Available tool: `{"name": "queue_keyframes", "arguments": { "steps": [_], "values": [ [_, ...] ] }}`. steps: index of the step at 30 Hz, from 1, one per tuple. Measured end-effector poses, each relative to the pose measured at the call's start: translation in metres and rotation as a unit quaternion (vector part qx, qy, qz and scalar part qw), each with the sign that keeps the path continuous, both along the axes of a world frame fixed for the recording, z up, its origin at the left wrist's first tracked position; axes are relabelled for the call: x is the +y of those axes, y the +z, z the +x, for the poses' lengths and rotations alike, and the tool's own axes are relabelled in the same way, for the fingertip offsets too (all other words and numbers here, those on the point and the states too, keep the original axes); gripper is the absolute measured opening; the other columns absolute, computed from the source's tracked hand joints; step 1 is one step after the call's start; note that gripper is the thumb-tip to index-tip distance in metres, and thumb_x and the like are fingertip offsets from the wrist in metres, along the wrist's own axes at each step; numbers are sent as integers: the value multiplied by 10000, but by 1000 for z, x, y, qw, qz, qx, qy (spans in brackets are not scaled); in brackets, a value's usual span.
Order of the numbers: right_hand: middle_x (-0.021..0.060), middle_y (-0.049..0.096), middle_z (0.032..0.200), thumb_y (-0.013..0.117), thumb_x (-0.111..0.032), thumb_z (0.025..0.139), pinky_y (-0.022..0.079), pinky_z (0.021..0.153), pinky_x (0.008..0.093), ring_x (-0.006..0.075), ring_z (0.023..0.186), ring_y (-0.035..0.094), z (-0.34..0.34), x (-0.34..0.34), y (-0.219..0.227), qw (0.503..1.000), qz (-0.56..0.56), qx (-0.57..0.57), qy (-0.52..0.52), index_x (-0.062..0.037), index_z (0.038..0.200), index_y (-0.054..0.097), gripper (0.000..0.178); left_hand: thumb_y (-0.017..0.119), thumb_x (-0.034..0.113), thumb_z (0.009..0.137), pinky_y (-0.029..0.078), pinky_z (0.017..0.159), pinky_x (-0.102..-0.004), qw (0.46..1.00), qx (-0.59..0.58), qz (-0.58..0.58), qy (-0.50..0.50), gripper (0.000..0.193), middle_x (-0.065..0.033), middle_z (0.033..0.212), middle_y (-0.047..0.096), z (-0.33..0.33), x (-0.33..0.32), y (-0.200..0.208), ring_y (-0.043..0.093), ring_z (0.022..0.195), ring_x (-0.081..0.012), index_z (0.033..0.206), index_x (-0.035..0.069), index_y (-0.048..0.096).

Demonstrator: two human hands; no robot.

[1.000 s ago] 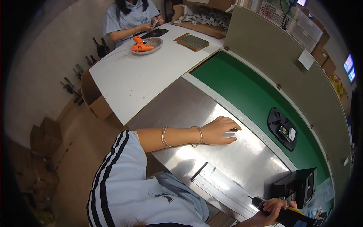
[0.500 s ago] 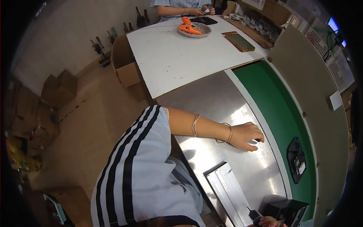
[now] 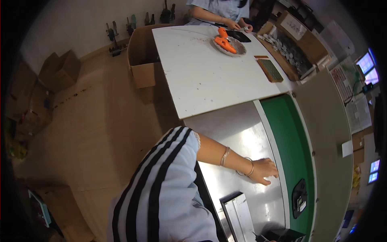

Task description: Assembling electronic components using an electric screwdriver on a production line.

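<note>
My left hand (image 3: 264, 171), with bangles at the wrist, reaches palm down over the shiny metal worktop (image 3: 238, 125), close to the pale rail beside the green strip. Its fingers are loosely curved and apart, and I see nothing held in them. At the lower edge the nose of a black electric screwdriver (image 3: 261, 238) pokes into view. Only a sliver of my right hand (image 3: 274, 240) shows behind it, closed on the tool. A silver metal fixture (image 3: 238, 215) lies left of the screwdriver. On the green strip (image 3: 279, 117) rests a black plate-like part (image 3: 299, 199) with a small light piece on it.
A black box (image 3: 284, 234) stands at the bottom. Beyond the worktop is a white table (image 3: 205, 80) with an orange glue gun (image 3: 225, 43) in a bowl and a green gridded block (image 3: 271, 70). A co-worker's hands (image 3: 240, 26) work there. A beige partition (image 3: 328, 149) borders the right.
The view has swung, shifting the worktop down and leaving most of my right hand beyond the lower edge. My left hand remains over the worktop near the rail.
</note>
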State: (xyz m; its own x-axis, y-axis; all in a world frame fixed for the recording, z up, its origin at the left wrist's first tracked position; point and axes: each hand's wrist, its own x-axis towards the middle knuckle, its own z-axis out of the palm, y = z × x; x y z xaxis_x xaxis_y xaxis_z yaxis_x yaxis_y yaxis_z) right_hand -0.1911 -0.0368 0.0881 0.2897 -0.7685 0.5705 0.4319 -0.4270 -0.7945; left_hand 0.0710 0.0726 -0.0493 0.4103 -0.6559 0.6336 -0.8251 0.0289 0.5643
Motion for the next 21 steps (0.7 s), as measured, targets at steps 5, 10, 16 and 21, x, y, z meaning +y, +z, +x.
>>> {"name": "queue_keyframes", "arguments": {
  "steps": [5, 10, 16, 21],
  "values": [
    [24, 426, 547, 581, -82, 861, 358, 419, 266, 131, 427, 391, -8, -46, -18, 998, -57, -6, -8, -63, 1034, 447, 220, 648, 307, 737, 425, 879, -424, 1000, 21, -17, 10, 371, -86, 1005, 607, -4, -7, 3, 545, 1011, -284, 1029, 87, 582],
    [31, 446, 550, 580, -70, 825, 357, 410, 264, 132, 428, 413, -18, -90, -32, 998, 4, 10, -59, -32, 944, 478, 161, 653, 293, 727, 429, 887, -410, 999, 34, -36, 9, 384, -96, 1009, 609, -5, -11, 4, 545, 1013, -283, 1031, 68, 584],
    [40, 469, 545, 596, -68, 791, 377, 394, 267, 142, 413, 437, 4, -43, -6, 992, 52, 26, -109, 3, 841, 498, 132, 648, 285, 739, 428, 899, -407, 998, 51, -23, -12, 383, -93, 1028, 608, -5, -7, 6, 536, 1042, -275, 1052, 74, 585],
    [48, 506, 644, 654, -166, 821, 379, 457, 290, 152, 477, 437, 2, -26, -2, 977, -11, 136, -166, -22, 1010, 514, 275, 634, 265, 769, 429, 915, -410, 999, 35, 12, 1, 366, -95, 1059, 599, -2, 5, 14, 530, 1058, -276, 1070, 67, 571]
  ]
}}
